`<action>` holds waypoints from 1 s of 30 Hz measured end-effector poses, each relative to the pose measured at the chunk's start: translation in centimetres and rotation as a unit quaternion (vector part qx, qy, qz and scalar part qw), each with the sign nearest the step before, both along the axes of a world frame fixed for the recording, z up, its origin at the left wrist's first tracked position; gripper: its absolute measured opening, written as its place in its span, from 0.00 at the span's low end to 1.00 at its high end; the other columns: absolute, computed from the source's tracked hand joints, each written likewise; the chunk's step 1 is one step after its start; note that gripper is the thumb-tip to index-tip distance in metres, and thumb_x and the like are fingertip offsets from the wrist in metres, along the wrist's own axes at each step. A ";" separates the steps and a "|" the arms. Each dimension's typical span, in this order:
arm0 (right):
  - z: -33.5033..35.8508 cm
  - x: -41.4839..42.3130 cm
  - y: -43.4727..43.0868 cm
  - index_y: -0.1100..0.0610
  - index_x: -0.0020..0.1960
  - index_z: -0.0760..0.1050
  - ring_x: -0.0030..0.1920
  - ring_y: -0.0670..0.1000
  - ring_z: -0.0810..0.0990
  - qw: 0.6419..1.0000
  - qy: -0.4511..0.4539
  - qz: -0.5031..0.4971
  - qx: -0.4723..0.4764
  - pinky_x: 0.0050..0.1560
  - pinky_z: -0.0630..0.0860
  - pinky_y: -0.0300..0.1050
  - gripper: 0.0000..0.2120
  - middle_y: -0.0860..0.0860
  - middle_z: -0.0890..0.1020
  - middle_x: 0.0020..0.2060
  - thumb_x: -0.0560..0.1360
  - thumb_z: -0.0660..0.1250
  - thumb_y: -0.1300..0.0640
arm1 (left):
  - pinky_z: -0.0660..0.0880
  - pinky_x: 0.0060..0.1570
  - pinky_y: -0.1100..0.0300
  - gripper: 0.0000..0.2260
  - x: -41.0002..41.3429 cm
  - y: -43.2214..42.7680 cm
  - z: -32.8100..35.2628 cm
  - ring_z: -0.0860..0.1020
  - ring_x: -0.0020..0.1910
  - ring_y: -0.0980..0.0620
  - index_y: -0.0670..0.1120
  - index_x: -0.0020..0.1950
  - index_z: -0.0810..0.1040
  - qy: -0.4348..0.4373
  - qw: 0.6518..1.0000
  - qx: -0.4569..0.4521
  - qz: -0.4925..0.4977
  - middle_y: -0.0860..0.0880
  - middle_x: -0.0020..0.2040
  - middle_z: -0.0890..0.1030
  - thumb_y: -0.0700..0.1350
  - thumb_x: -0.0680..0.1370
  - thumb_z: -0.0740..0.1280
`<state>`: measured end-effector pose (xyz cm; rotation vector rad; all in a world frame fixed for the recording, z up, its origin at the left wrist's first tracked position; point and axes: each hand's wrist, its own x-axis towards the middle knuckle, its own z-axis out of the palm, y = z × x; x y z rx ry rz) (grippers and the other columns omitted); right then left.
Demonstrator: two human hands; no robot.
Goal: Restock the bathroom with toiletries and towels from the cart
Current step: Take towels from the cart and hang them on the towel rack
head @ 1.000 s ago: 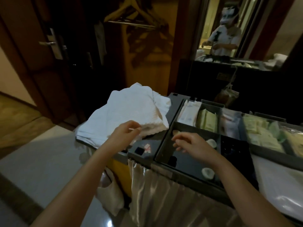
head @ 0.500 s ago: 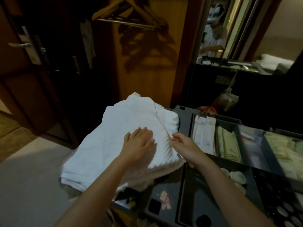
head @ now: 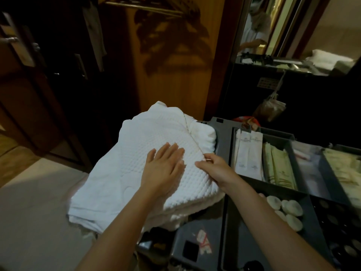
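Note:
A stack of white waffle-textured towels (head: 140, 153) lies on the left end of the grey cart (head: 224, 133). My left hand (head: 164, 169) rests flat on the top towel, fingers spread. My right hand (head: 213, 169) pinches the top towel's right edge at its seam. To the right, tray compartments hold white sachets (head: 248, 153), pale green packets (head: 277, 165) and small round white soaps (head: 289, 210).
A dark wooden wardrobe with a hanger rail (head: 144, 8) stands behind the cart, a door (head: 19, 55) to the left. A mirror (head: 293, 32) at the upper right reflects a person and folded towels. A brown bag (head: 271, 110) hangs behind the cart.
A second ago both hands hovered near the tray and towel corner. They moved up onto the towel stack; since half a second ago they have barely shifted.

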<state>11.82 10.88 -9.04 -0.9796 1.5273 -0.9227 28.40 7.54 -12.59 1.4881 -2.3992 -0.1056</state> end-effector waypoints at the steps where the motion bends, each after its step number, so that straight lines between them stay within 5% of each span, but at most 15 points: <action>1: 0.2 0.0 -0.1 0.57 0.60 0.71 0.44 0.46 0.78 1.000 0.003 0.002 0.002 0.39 0.74 0.38 0.14 0.50 0.79 0.50 0.75 0.66 0.59 | 0.42 0.73 0.53 0.34 0.0 0.0 -0.1 0.48 0.75 0.56 0.57 0.75 0.55 0.004 1.000 -0.004 0.001 0.56 0.76 0.55 0.61 0.72 0.31; 4: 1.1 -0.2 -0.4 0.56 0.53 0.74 0.41 0.45 0.79 0.999 0.035 0.019 -0.005 0.36 0.74 0.37 0.07 0.50 0.81 0.46 0.75 0.67 0.58 | 0.44 0.72 0.54 0.31 0.1 -0.3 -0.2 0.52 0.75 0.57 0.57 0.74 0.59 0.037 0.999 -0.016 -0.005 0.56 0.75 0.59 0.61 0.74 0.35; 8: 2.7 0.2 -0.4 0.54 0.56 0.73 0.42 0.43 0.79 0.996 0.049 0.061 -0.044 0.32 0.74 0.31 0.10 0.47 0.80 0.46 0.75 0.66 0.57 | 0.48 0.70 0.57 0.30 0.2 -0.3 -0.3 0.59 0.72 0.57 0.53 0.71 0.67 0.128 0.992 -0.020 0.005 0.54 0.71 0.68 0.60 0.76 0.38; 14: 3.9 1.6 -0.1 0.54 0.56 0.74 0.55 0.49 0.78 0.980 -0.007 0.164 -0.108 0.53 0.76 0.39 0.10 0.51 0.78 0.55 0.75 0.66 0.59 | 0.56 0.68 0.57 0.30 0.6 -0.2 -0.1 0.68 0.67 0.53 0.49 0.67 0.71 0.229 0.973 -0.012 -0.008 0.49 0.66 0.74 0.57 0.77 0.39; 19: 1.9 1.7 -1.0 0.53 0.67 0.66 0.59 0.54 0.77 0.994 -0.088 0.026 -0.051 0.61 0.75 0.51 0.26 0.53 0.74 0.62 0.71 0.71 0.60 | 0.53 0.65 0.64 0.29 0.7 0.0 -0.1 0.69 0.66 0.53 0.47 0.65 0.74 0.268 0.963 -0.017 -0.003 0.49 0.65 0.75 0.57 0.77 0.41; 22: 0.5 1.1 -0.8 0.55 0.72 0.63 0.58 0.54 0.79 0.990 -0.140 0.006 0.030 0.60 0.76 0.54 0.42 0.54 0.77 0.62 0.62 0.77 0.51 | 0.54 0.65 0.64 0.28 0.9 -0.3 -0.5 0.68 0.66 0.56 0.50 0.63 0.75 0.266 0.964 -0.017 -0.016 0.52 0.64 0.76 0.58 0.78 0.41; 26: 0.5 0.3 -0.8 0.55 0.66 0.70 0.55 0.52 0.80 0.993 -0.104 0.039 0.050 0.54 0.77 0.46 0.29 0.53 0.81 0.58 0.69 0.73 0.50 | 0.54 0.63 0.65 0.28 0.9 -0.3 -0.5 0.70 0.65 0.55 0.49 0.61 0.77 0.272 0.962 -0.023 -0.026 0.51 0.62 0.77 0.58 0.78 0.42; 30: 1.3 0.3 -0.5 0.54 0.66 0.70 0.57 0.52 0.79 0.996 -0.023 0.066 0.048 0.60 0.74 0.48 0.29 0.52 0.79 0.59 0.68 0.73 0.49 | 0.53 0.61 0.67 0.27 1.0 -0.3 -0.5 0.70 0.63 0.56 0.49 0.59 0.78 0.279 0.959 -0.031 -0.031 0.51 0.61 0.78 0.57 0.78 0.43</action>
